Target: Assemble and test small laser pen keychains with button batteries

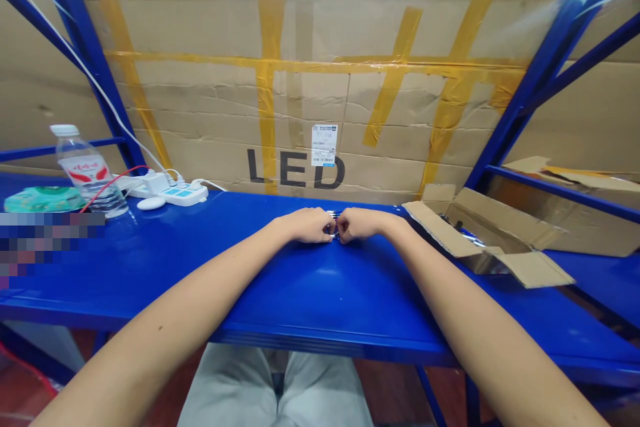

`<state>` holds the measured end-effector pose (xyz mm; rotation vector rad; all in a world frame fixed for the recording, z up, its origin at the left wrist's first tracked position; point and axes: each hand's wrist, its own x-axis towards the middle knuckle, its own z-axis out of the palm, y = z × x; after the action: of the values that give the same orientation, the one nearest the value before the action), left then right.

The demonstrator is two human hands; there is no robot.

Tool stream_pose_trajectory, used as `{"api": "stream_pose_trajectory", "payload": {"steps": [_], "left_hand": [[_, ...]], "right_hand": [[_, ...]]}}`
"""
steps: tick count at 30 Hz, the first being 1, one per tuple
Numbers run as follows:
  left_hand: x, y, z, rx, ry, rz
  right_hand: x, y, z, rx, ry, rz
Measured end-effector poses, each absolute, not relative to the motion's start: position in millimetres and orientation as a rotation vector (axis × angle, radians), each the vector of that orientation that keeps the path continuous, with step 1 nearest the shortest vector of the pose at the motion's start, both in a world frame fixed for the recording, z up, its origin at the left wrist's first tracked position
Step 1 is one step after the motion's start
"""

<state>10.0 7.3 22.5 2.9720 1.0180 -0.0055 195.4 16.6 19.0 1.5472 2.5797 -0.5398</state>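
Observation:
My left hand (311,225) and my right hand (359,224) meet over the middle of the blue table, knuckles almost touching. Both have their fingers curled inward, closed around something small. Between them show the ends of several thin, light-tipped items (331,213), dark and silvery lower down. They are too small and too covered by the fingers for me to tell their kind. Both forearms reach in from the lower corners.
An open cardboard box (505,223) with dark and blue slim items inside stands at the right. At the left are a plastic bottle (90,170), a green packet (45,199) and a white power strip (183,193). A large taped carton (210,113) rises behind the table (320,293).

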Motion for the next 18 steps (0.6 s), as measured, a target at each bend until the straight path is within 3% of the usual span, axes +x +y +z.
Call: {"api": "stream_pose_trajectory", "payload": {"steps": [11, 18], "left_hand": [[18, 13, 9, 3.039, 0.803, 0.313], [22, 5, 9, 3.046, 0.778, 0.510]], "right_hand": [[199, 8, 30, 1.534, 2.801, -0.634], [217, 6, 29, 1.587, 2.791, -0.889]]}}
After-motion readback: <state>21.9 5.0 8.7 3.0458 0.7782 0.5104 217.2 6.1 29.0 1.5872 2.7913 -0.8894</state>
